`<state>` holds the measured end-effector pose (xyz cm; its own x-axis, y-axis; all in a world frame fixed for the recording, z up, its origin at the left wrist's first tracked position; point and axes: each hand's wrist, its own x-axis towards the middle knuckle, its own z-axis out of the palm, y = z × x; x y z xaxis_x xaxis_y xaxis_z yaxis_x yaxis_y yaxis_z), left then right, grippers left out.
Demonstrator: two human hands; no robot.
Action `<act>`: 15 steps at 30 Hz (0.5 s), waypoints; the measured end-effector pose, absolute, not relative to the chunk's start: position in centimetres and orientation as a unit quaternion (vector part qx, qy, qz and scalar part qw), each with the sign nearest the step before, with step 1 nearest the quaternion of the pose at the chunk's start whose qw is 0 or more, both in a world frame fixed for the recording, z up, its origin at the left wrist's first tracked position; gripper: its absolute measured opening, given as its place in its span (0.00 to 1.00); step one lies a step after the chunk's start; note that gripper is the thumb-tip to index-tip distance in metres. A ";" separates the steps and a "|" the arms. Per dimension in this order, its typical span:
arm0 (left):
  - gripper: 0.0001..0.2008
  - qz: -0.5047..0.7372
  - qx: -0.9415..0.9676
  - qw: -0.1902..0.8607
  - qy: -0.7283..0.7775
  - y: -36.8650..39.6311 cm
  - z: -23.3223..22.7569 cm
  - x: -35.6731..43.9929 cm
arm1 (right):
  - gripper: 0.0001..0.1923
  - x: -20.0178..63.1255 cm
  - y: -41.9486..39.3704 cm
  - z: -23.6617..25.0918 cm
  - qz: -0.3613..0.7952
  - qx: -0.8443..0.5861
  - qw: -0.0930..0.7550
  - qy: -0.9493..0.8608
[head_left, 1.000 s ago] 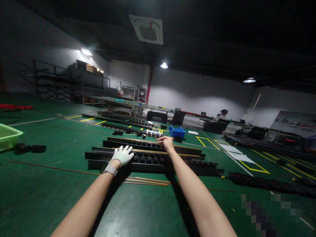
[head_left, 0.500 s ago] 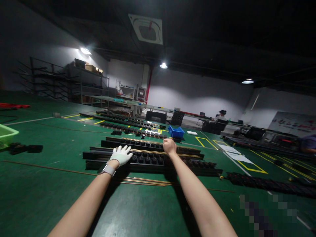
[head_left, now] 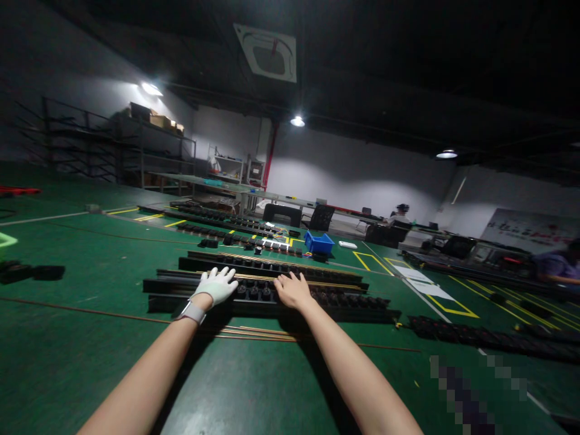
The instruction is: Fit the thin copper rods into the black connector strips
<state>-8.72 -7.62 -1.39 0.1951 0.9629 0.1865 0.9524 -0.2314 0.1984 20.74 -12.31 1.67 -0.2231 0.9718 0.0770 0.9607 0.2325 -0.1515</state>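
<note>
Black rail (head_left: 344, 308) lengthwise left-right

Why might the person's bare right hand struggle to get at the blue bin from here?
Probably not reachable as things stand: the right hand rests on the near black rail, while the blue bin sits well beyond further rails, past the outstretched arm.

A blue bin (head_left: 319, 243) sits on the green floor (head_left: 81, 356); metal shelving (head_left: 149, 154) lines the far-left wall.

I can't read any text from here. The pale banner (head_left: 528, 231) against the far right wall carries red lettering, but it is too blurred to make out.
</note>
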 end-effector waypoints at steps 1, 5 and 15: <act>0.32 0.137 0.773 0.020 0.619 -7.6 -1.4 -8.7 | 0.37 20.8 -12.3 1.7 0.034 -0.620 0.082 -0.779; 0.32 0.134 0.775 0.018 0.618 -7.7 -1.2 -8.7 | 0.35 21.0 -12.5 1.8 0.042 -0.622 0.074 -0.778; 0.33 0.116 0.760 0.017 0.639 -7.5 -1.3 -8.6 | 0.26 21.7 -12.4 5.5 0.249 -0.567 0.229 -0.751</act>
